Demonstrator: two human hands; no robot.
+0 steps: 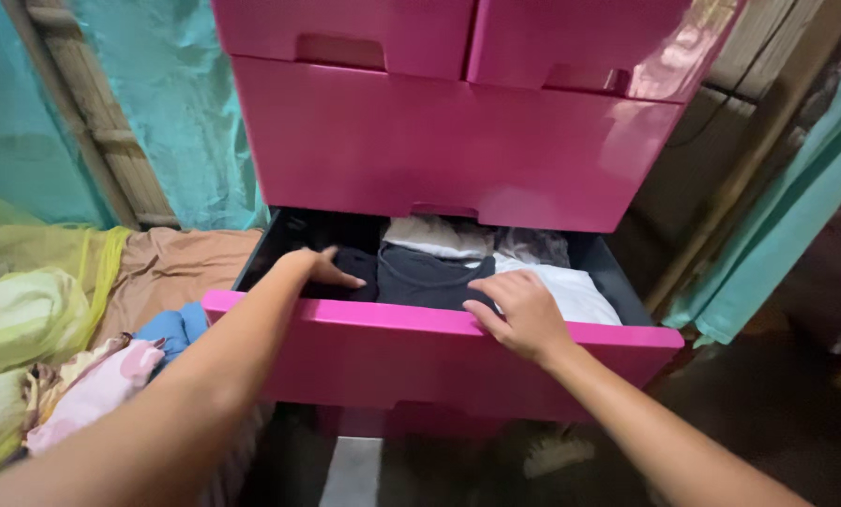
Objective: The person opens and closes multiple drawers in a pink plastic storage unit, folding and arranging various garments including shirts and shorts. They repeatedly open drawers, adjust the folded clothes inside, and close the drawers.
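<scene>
Backdrop: teal sheeting (167, 113), bedding (35, 319) at left.
Drawer (420, 347): pulled out of pink chest (458, 141).
Dark shirt (420, 277): lies crosswise between hands.
Left hand (322, 268): open, flat on it.
Right hand (528, 314): loose, on drawer's rim, nearer.

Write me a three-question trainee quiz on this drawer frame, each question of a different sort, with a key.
1. True or false: the open drawer is the lowest one visible in the pink chest.
2. Which hand rests on the drawer's front edge: A left hand, B right hand?
3. Fill in: the left hand lies on a ____ folded garment.

Key: 1 true; 2 B; 3 dark.
</scene>
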